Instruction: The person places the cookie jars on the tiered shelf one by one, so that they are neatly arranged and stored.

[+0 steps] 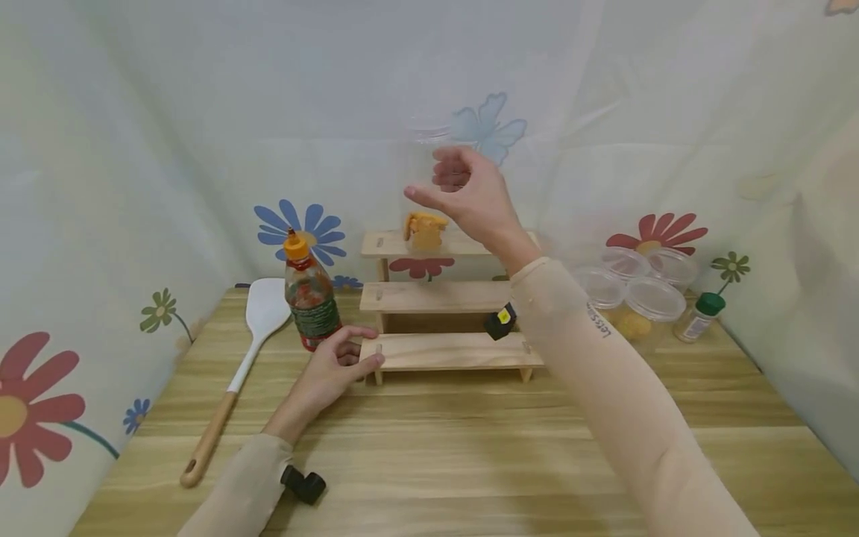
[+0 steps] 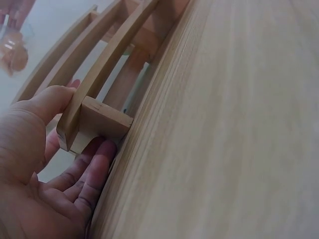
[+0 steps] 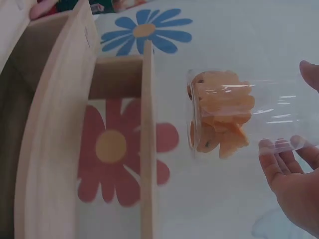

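Observation:
My right hand (image 1: 473, 190) holds a tall clear jar (image 3: 271, 112) around its upper part, thumb on one side and fingers on the other. Orange pieces (image 3: 222, 112) of food lie at the bottom of the jar. In the right wrist view a gap shows between the jar's base and the top step of a three-step wooden rack (image 1: 443, 296). My left hand (image 1: 335, 365) grips the left end of the rack's lowest step. The left wrist view shows the thumb over that step and the fingers around the leg (image 2: 102, 119).
Left of the rack stands a sauce bottle (image 1: 312, 306) with a yellow cap, beside a white spatula (image 1: 267, 306) with a wooden handle. On the right are several clear lidded jars (image 1: 654, 298) and a green-capped shaker (image 1: 699, 317). A flowered curtain (image 1: 376, 89) hangs behind.

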